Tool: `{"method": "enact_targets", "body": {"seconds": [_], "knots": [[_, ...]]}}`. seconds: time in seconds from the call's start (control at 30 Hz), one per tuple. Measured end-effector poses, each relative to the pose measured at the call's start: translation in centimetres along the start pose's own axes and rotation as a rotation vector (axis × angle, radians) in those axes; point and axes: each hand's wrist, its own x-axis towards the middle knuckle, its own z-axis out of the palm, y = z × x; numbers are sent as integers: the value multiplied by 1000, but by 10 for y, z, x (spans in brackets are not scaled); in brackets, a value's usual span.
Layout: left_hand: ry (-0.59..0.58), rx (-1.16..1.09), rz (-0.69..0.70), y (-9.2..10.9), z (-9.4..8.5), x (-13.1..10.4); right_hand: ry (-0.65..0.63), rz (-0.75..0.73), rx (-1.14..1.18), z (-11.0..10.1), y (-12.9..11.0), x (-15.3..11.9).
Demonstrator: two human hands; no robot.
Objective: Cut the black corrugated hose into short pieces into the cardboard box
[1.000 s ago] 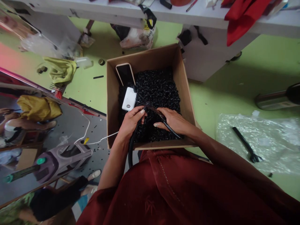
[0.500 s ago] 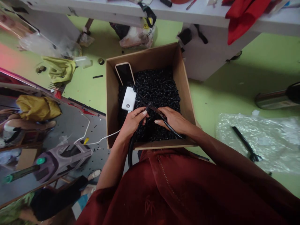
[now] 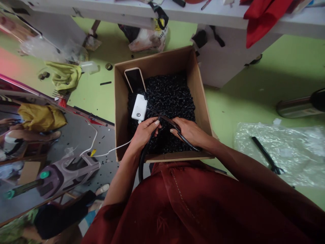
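Note:
My left hand [image 3: 145, 133] pinches the end of a black flexible tube [image 3: 141, 166], which runs down over the near rim of a cardboard box [image 3: 162, 157]. My right hand [image 3: 189, 131] is closed around black-handled scissors [image 3: 187, 141]. Their dark blades point left, reaching the tube end by my left fingertips; whether they touch it I cannot tell. Below both hands, a heap of short black pieces [image 3: 170, 96] fills much of the box. A white power bank [image 3: 139, 106] lies on the heap, and a phone [image 3: 135, 79] leans against the box's left wall.
A white table [image 3: 218, 17] with red cloth [image 3: 264, 23] crosses the far side. Clear plastic sheeting [image 3: 299, 152] lies on the floor at right, near a metal flask [image 3: 294, 107]. A white cable [image 3: 114, 149] runs left. Seated people are at the left.
My right thumb has moved slightly up toward the fingers on the scissors, and their blades look a little closer together. My left hand stays almost in place.

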Motion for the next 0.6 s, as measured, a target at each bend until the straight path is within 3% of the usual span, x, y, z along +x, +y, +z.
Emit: {"method": "enact_targets", "body": {"seconds": [0.4, 0.6], "knots": [[13, 11, -21, -2, 0, 2, -31, 42, -95, -2, -4, 3], [76, 151, -15, -2, -2, 2, -38, 82, -126, -2, -5, 2]]}}
